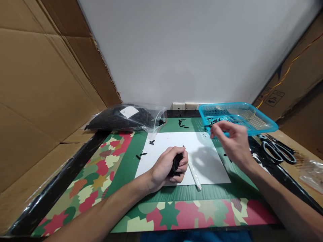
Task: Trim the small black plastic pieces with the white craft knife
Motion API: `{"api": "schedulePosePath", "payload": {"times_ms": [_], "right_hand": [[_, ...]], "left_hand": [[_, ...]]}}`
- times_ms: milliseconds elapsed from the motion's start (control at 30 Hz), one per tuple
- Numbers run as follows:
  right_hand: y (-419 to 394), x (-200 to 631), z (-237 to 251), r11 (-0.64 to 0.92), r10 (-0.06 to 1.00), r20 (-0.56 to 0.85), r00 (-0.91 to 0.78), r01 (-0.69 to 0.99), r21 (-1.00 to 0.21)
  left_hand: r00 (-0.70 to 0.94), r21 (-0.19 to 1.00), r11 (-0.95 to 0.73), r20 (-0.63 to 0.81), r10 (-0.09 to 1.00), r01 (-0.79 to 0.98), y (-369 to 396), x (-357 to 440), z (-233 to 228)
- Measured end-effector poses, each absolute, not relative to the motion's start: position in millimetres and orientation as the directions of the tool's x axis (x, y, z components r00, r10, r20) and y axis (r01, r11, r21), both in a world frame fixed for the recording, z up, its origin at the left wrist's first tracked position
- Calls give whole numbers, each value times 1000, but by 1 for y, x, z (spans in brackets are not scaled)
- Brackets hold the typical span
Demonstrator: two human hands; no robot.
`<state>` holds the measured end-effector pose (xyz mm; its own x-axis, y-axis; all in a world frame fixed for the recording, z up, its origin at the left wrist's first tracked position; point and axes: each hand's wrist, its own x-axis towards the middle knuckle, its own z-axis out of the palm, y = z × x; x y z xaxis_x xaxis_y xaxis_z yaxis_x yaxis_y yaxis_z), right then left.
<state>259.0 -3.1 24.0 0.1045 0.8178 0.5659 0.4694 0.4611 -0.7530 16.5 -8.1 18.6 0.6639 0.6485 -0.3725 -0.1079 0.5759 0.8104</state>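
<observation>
two bare forearms come in from the bottom edge of the frame and cross a mat (pixel 161 215) printed with red, green and cream leaf shapes. left hand (pixel 168 167), just below the centre of the frame, rests on a white sheet of paper (pixel 202 151) with its fingers curled tight around a bunch of small black pieces (pixel 176 164), a few of which poke out between thumb and fingers. just to the right of that hand a thin white stick (pixel 194 175) lies on the paper, slanting down toward the paper's lower edge.

right hand (pixel 233 141), right of centre, hangs above the paper's right edge, close to the front of a blue plastic basket (pixel 262 125). its fingers are loosely bent and drawn near together at the tips; whether they pinch anything cannot be told. a few black pieces lie in the basket at its left end.

more loose black pieces (pixel 183 123) are scattered on the green surface at the top of the paper, and others lie at the paper's left edge. in the left middle of the frame a clear plastic bag (pixel 126 118) full of black material lies on its side. scissors (pixel 276 149) with pale handles lie at the right, below the basket. cardboard sheets (pixel 42 84) stand at the left and right edges, with a grey wall between.
</observation>
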Motion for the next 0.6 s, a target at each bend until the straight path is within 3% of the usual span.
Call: {"api": "schedulePosePath", "payload": {"times_ms": [100,200,367,467,600], "right_hand": [[9,280,26,420,712,621,328,510,-751],[12,287,26,383,714,623,320,566,-730],[-4,260,22,526,808,585,-71,533,-663],[-16,237,15,627,777,556,-294,431,-649],[-25,218,4,658,746,520,-417,341,-671]], "left_hand": [[668,785,611,-401,627,-103,-7,15,17],[665,783,617,-420,617,-78,-8,15,17],[656,784,616,-428,621,-72,-9,16,21],[634,781,621,-444,633,-74,-10,18,23],[557,791,609,-477,680,-66,-11,22,20]]}}
